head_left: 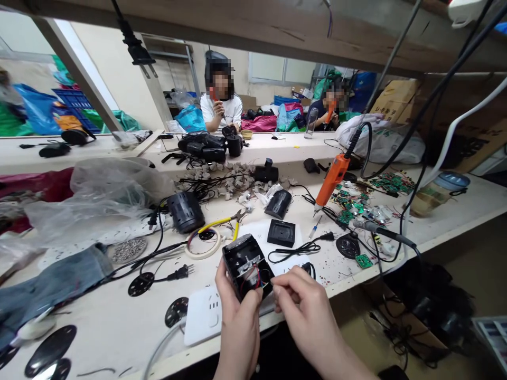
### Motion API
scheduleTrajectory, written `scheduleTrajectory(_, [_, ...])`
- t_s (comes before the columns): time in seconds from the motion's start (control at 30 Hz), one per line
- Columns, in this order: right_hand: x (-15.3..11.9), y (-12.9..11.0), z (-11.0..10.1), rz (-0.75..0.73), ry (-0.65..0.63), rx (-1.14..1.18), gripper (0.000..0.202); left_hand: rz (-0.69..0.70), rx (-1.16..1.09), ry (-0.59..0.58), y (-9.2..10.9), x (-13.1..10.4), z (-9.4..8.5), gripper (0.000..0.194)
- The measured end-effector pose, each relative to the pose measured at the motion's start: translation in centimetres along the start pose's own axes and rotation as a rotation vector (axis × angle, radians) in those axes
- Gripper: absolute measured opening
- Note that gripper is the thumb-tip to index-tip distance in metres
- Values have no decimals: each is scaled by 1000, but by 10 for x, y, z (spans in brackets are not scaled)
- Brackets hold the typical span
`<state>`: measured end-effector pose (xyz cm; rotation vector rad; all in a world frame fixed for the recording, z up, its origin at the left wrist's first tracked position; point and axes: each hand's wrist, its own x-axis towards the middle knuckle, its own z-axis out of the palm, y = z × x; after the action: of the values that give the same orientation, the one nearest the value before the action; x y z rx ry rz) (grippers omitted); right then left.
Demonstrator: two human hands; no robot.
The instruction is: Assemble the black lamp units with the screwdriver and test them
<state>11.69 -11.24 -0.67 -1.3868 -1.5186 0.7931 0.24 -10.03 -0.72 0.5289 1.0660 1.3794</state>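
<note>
Two hands — left (240, 311) gripping one open black housing (247, 264), right (303, 301) pinching at its edge.

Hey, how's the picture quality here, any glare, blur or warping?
Head view: the black housing in the left hand reads fairly clearly; the far left background is smeared; a black disc at lower left catches white glare; below the bench it's dark; wide-angle stretching shows toward the edges; both co-workers' faces are pixelated.
</note>
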Motion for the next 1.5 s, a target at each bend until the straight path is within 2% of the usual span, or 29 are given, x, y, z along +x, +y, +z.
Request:
scheduleTrajectory(0.07, [-5, 2, 1, -268, 41, -283, 27, -43, -51, 35, 3, -1, 3, 85])
scheduleTrajectory(0.1, [-8, 2, 1, -354, 37, -388, 30, -68, -71, 44, 4, -1, 4, 84])
scheduleTrajectory(0.17, [-11, 1, -1, -419, 4, -502, 33, -101, -95, 35, 8, -1, 5, 83])
scheduleTrajectory(0.37, [-10, -8, -11, -347, -63, -462, 32, -146, -139, -30, 17, 2, 6, 77])
scheduleTrajectory(0.5, [-8, -10, -11, -282, -79, -379, 27, -188, -100, -19, 18, 4, 7, 79])
scheduleTrajectory(0.57, [-9, -8, -9, -297, -71, -385, 27, -202, -82, -3, 17, 5, 6, 80])
scheduleTrajectory(0.73, [-15, -1, 0, -443, -45, -549, 35, -242, -80, -14, 17, 6, 5, 83])
scheduleTrajectory(0.83, [-16, -2, 0, -404, -32, -482, 31, -268, -75, -38, 19, 6, 4, 82])
scheduleTrajectory(0.97, [-13, -4, -5, -270, -24, -278, 19, -296, -75, -46, 23, 7, 4, 71])
scheduleTrajectory(1.13, [-15, 2, -2, -355, 15, -333, 23, -279, -92, -44, 21, 4, 1, 57])
scheduleTrajectory(1.2, [-16, 3, -1, -383, -8, -395, 25, -288, -121, -27, 19, 3, -1, 49])
scheduleTrajectory(1.33, [-16, -2, -4, -397, -106, -477, 27, -367, -251, 86, 18, 5, -1, 21])
scheduleTrajectory(1.4, [-16, -6, -7, -379, -142, -445, 29, -389, -292, 121, 19, 6, 0, 17])
scheduleTrajectory(1.5, [-16, -11, -11, -317, -169, -352, 32, -379, -239, 92, 19, 7, 1, 17])
